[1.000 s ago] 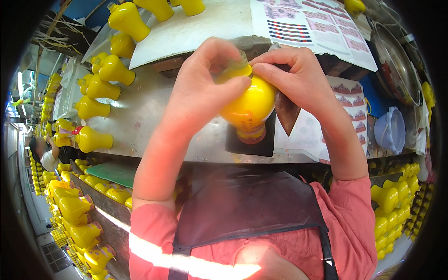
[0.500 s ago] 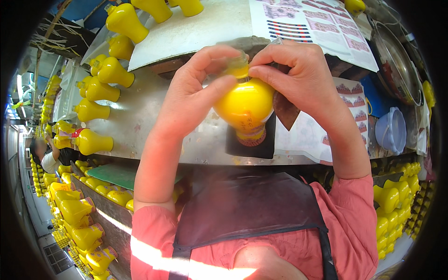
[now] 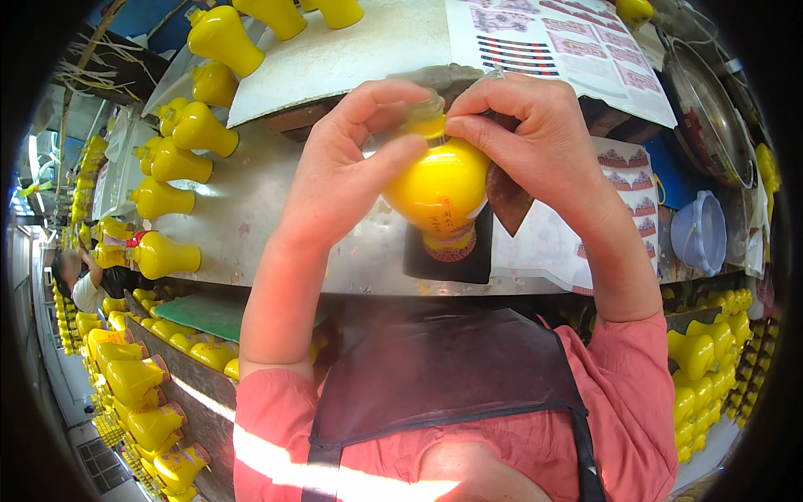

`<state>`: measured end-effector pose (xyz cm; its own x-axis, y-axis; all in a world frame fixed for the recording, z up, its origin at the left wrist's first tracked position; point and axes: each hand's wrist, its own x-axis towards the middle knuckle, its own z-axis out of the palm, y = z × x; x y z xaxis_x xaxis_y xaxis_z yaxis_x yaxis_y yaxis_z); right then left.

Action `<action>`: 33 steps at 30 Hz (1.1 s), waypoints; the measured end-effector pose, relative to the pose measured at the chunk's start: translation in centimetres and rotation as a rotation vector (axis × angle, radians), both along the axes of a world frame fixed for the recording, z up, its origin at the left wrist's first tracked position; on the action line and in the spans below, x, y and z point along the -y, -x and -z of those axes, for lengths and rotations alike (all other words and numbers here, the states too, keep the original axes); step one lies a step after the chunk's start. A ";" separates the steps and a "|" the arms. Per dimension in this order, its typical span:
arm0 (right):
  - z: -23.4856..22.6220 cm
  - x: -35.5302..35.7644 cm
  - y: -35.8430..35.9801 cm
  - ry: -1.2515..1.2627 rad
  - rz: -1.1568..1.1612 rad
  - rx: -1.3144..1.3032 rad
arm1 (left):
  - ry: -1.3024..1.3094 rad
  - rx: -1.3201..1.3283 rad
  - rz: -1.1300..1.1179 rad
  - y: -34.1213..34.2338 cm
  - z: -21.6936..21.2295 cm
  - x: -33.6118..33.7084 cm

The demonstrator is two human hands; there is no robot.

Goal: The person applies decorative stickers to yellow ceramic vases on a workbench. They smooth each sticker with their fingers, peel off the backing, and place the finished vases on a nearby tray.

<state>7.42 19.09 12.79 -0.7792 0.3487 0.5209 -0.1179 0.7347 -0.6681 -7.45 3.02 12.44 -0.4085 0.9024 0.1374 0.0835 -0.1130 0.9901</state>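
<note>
1. together gripping a yellow bulb-shaped bottle [image 3: 439,191]: left hand [image 3: 339,180] wrapped round its side, right hand [image 3: 539,138] pinching its neck.
2. just below the fingers, held above a dark pad [image 3: 447,255] on the metal desk [image 3: 242,217].
3. further left, more yellow bottles [image 3: 180,155] lying.

On my feed, a metal worktable [image 3: 251,209] carried loose yellow bulb-shaped bottles [image 3: 180,161] lying on their sides at its left. A white board [image 3: 351,50] sat further back with more bottles on it, beside a printed sheet of labels [image 3: 577,50]. A dark pad [image 3: 447,263] lay near the table's front edge. At the right I saw a pale blue bowl [image 3: 701,234] and a metal basin [image 3: 711,109]. Rows of yellow bottles [image 3: 138,385] filled the lower left, and more stood at the lower right [image 3: 711,351].
</note>
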 end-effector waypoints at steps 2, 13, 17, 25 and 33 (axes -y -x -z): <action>0.0 0.1 0.0 0.019 0.007 0.007 | 0.005 0.007 0.000 0.0 0.0 0.0; 0.2 0.2 0.1 0.012 0.011 -0.006 | 0.002 -0.001 -0.007 0.0 0.0 0.0; 0.3 -0.2 0.0 0.065 -0.037 0.014 | 0.014 -0.046 0.001 0.3 -0.3 -0.1; 0.8 -1.4 -0.2 0.335 -0.064 0.212 | 0.044 -0.227 -0.067 -0.1 -0.6 -0.6; 0.9 -1.4 -0.1 0.271 -0.056 0.187 | 0.039 -0.323 -0.214 -1.7 -0.5 -1.1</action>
